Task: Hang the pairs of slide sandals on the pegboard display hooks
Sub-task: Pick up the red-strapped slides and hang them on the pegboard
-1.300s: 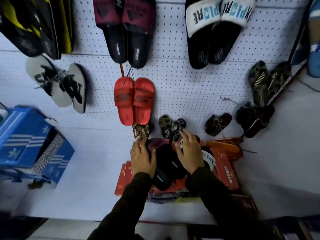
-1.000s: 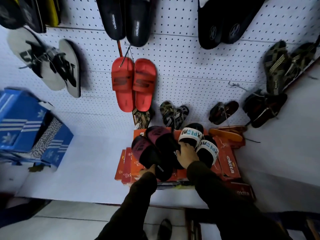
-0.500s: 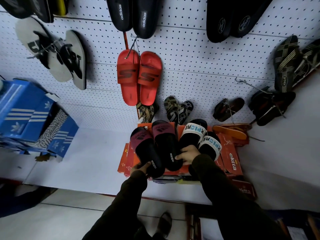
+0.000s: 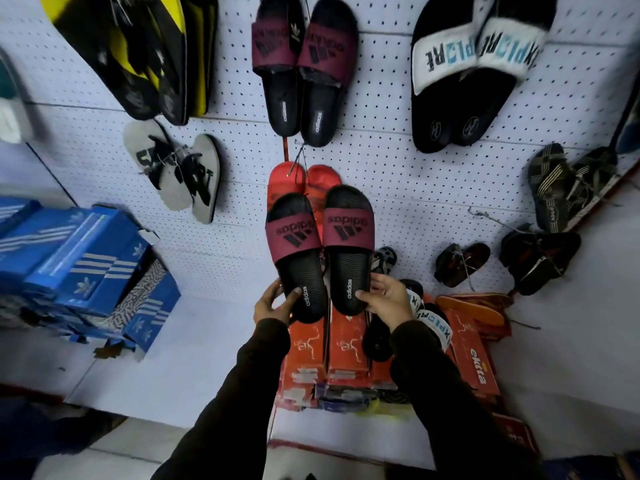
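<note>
Before the pegboard (image 4: 398,174), each hand's grip clasps one maroon-strapped slide's heel: left hand (image 4: 273,304), right hand (image 4: 388,297).

Sandals, boxes and hands, counted

Two hands, left (image 4: 273,304) and right (image 4: 389,297), hold one maroon-strapped Adidas slide each, two in all: one (image 4: 298,251) and the other (image 4: 348,244). On the pegboard (image 4: 398,174) hang one matching maroon-strapped pair (image 4: 304,67), one white-strapped black pair (image 4: 464,71), one red pair (image 4: 301,176) partly hidden, one grey flip-flop pair (image 4: 176,171), one striped dark pair (image 4: 568,181), and one yellow-and-black cluster (image 4: 138,50) too blurred to count. Low on the board, three smaller dark pairs show, partly hidden. One white-strapped pair (image 4: 429,317) lies on the red shoeboxes (image 4: 346,344), at least four. Blue Adidas boxes (image 4: 86,258): at least four.
</note>
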Action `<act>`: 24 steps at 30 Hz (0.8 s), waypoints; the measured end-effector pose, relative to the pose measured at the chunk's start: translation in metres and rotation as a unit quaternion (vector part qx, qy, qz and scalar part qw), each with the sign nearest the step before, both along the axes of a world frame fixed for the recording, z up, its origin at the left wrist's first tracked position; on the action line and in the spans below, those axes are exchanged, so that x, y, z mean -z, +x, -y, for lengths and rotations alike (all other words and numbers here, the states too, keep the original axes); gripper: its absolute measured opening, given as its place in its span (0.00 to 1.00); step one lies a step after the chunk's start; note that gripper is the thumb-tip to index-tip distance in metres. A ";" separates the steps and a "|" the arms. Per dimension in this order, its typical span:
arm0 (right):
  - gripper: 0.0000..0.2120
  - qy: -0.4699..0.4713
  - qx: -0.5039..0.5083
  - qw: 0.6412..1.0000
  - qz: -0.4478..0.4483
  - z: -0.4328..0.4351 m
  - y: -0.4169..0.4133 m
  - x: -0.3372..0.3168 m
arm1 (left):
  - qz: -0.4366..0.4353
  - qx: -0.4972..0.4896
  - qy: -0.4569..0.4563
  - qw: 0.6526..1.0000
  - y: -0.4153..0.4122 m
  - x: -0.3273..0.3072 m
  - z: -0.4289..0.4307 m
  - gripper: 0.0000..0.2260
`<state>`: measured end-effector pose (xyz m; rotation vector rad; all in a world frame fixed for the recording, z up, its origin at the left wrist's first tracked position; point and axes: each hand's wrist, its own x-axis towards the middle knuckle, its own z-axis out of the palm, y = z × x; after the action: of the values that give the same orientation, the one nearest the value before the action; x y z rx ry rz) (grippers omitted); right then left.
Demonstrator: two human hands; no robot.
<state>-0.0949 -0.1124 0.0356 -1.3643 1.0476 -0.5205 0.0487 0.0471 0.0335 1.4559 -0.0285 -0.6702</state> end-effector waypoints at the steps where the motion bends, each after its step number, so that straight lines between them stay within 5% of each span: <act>1: 0.28 -0.009 0.005 1.000 0.017 0.002 0.004 -0.011 | 0.018 0.000 -0.008 1.000 0.005 -0.011 0.002 0.24; 11: 0.19 -0.111 0.022 0.981 0.160 0.009 0.046 -0.141 | 0.121 -0.010 -0.122 0.985 0.053 -0.132 0.028 0.24; 24: 0.22 -0.187 0.020 0.956 0.224 0.036 0.112 -0.266 | 0.237 -0.041 -0.203 0.949 0.120 -0.268 0.047 0.26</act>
<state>0.0170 -0.1487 0.3018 -1.4589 0.6230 -1.0455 0.1692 -0.0001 0.3014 1.1783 -0.4518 -0.2127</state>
